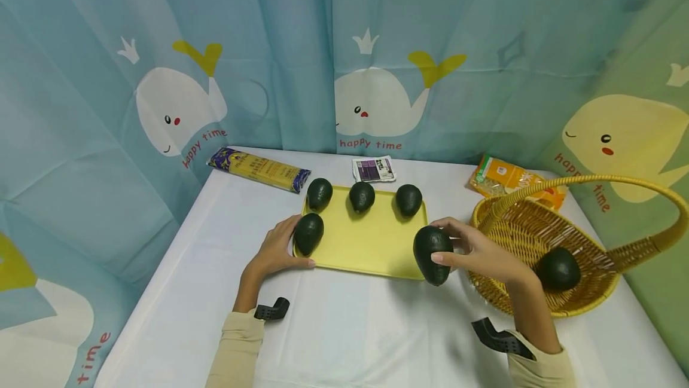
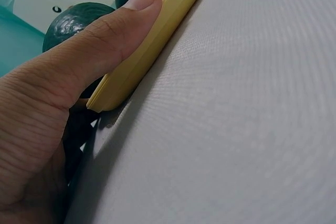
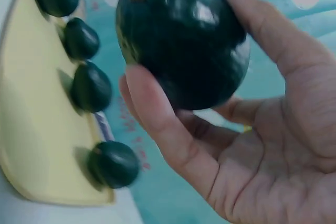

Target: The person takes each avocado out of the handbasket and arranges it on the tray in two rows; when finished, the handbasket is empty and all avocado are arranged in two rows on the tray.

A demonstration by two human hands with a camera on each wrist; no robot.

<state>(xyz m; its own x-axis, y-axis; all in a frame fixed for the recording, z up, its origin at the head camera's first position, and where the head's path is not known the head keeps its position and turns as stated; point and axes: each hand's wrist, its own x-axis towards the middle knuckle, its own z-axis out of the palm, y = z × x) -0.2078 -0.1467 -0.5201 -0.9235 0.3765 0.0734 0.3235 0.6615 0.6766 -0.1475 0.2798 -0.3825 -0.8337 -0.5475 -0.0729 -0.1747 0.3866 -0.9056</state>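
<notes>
In the head view my right hand [image 1: 473, 250] grips a dark green avocado [image 1: 433, 254] in the air, over the front right corner of a yellow tray [image 1: 371, 244]. The right wrist view shows thumb and fingers round this avocado [image 3: 181, 40], with its brown stem end up. My left hand [image 1: 277, 247] holds the tray at its front left corner, the thumb lying along the front rim [image 2: 142, 56]. Three avocados line the tray's back edge: left [image 1: 320, 194], middle [image 1: 362, 197] and right [image 1: 408, 200]. Another avocado [image 1: 309, 234] lies at its left side, beside the left fingers.
A wicker basket [image 1: 506, 226] with a tall handle stands at the right, an avocado [image 1: 558, 269] inside it. Behind it lies an orange packet [image 1: 517, 179]. A long yellow packet [image 1: 261, 168] and a small purple-white packet [image 1: 374, 169] lie behind the tray. A curtain [image 1: 301, 107] hangs behind the table.
</notes>
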